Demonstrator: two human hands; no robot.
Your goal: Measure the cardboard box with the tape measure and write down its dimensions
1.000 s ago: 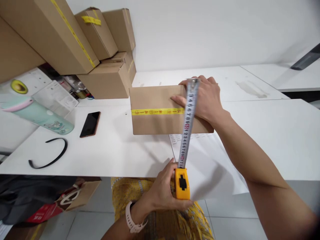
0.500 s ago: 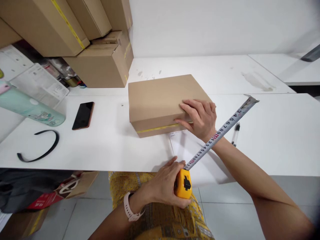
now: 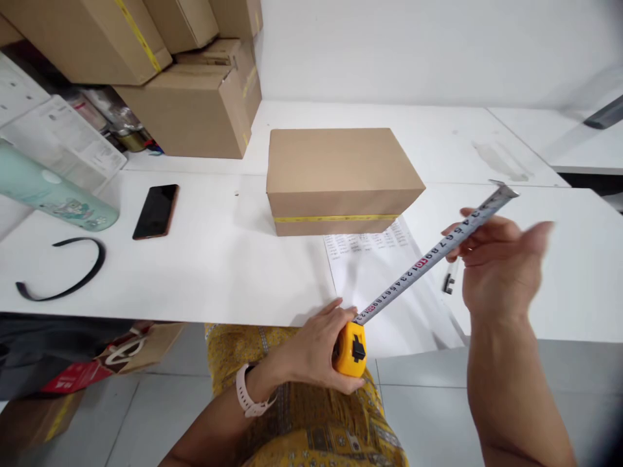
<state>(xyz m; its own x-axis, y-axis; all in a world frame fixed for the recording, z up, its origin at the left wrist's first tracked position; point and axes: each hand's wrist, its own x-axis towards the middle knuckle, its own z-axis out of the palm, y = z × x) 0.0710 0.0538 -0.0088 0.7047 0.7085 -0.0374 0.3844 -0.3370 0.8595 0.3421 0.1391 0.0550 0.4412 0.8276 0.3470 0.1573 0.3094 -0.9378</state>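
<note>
My left hand is wrapped around the yellow case of a tape measure at the desk's front edge. Its metal blade stretches out up and to the right, with the hooked end in the air. Beside the blade's far part is my right hand, thumb spread and fingers loosely curved, partly behind the blade; it does not grip it. A closed cardboard box with yellow tape along its front side sits on the desk, over the top of a written paper sheet.
A pen lies under my right hand. To the left are a phone, a black curved band and a mint-green bottle. Stacked cardboard boxes stand at the back left, against the white wall.
My right hand has let go of the box and moved right, beside the blade. The box has turned to sit squarer and farther back, baring more of the written sheet.
</note>
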